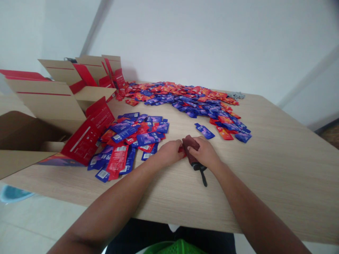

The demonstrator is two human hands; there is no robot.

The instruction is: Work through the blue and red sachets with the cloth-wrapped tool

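Observation:
My right hand (pixel 206 152) is wrapped round a dark maroon, roughly cylindrical object (pixel 190 150) with a black end and a short black strap hanging towards me. Its exact kind is unclear. Just left of it, my left hand (pixel 171 152) is closed on a small red sachet (pixel 181 151), mostly covered by the fingers and touching or very near the maroon object. A single blue-purple sachet (pixel 204 131) lies on the table beyond my right hand. To the left of my left hand spreads a loose pile of blue and red sachets (pixel 132 135).
A long heap of red, orange and blue sachets (pixel 185 98) runs along the back of the wooden table (pixel 278 169). Open cardboard boxes (pixel 47 100) with red flaps stand at the left. A grey crumpled item (pixel 235 95) lies at the heap's far right end.

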